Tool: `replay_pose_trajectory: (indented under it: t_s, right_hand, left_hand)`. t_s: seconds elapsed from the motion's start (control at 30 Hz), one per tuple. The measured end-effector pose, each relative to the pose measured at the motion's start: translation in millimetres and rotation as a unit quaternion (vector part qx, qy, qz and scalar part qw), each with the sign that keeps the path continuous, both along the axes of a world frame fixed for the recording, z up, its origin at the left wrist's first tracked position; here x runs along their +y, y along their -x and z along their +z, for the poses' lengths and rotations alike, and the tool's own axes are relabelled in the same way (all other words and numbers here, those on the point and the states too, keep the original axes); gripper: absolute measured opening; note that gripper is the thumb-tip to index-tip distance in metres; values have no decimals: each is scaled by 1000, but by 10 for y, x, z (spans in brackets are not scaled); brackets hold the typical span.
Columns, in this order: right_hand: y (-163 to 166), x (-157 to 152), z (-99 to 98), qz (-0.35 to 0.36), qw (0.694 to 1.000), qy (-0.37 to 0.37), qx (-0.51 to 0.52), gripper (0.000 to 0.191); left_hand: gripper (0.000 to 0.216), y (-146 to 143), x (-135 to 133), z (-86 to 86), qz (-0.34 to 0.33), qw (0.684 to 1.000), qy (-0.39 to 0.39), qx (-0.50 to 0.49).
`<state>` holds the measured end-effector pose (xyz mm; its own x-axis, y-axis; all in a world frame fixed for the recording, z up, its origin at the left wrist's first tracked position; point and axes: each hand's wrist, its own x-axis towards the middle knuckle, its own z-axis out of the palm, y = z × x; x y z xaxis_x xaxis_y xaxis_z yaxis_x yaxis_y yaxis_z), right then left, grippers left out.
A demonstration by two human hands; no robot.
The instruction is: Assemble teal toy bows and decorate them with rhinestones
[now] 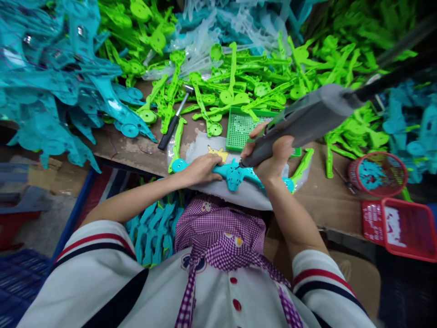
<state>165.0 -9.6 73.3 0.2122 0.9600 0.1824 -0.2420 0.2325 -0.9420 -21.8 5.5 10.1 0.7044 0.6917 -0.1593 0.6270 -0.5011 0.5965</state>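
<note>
A teal plastic toy part (235, 175) lies on a grey mat (239, 193) at the near edge of the workbench. My left hand (201, 167) presses down flat on its left end, fingers together over it. My right hand (273, 157) is wrapped round a grey powered screwdriver (303, 120), whose tip touches the middle of the teal part. A cable or arm runs from the tool up to the right.
Heaps of green plastic parts (246, 82) cover the back of the bench and teal ones (54, 77) pile at the left. A hammer (175, 119), a green perforated tray (243, 132), a round red basket (378, 173) and a red square basket (403, 228) stand around. More teal parts (153, 232) sit below the bench.
</note>
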Motion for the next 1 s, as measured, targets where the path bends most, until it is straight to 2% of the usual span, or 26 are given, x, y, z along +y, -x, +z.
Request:
replay_pose_trajectory:
  t_s: [0.13, 0.23, 0.37, 0.53, 0.7, 0.87, 1.0]
  right_hand:
    - [97, 14, 23, 22, 999, -13, 23, 59]
    - [121, 50, -5, 14, 1000, -25, 12, 59]
    - [154, 110, -123, 10, 999, -2, -42, 57]
    - [219, 121, -290, 49, 995, -7, -88, 52]
    - [231, 43, -354, 83, 989, -21, -122, 50]
    - [202, 4, -449, 100, 987, -35, -123, 49]
    - [192, 67, -436, 88, 992, -6, -90, 53]
  left_hand:
    - [32, -2, 6, -5, 1, 1000, 0, 4]
    - [32, -6, 1, -9, 1, 1000, -6, 0]
    - [32, -9, -4, -31, 4, 1000, -9, -3]
    - [32, 10, -9, -99, 0, 999, -26, -19]
    - [43, 39, -11, -189, 5, 998, -38, -53]
    - [36, 28, 5, -189, -3, 998, -43, -37]
    - [36, 15, 24, -155, 1, 999, -36, -32]
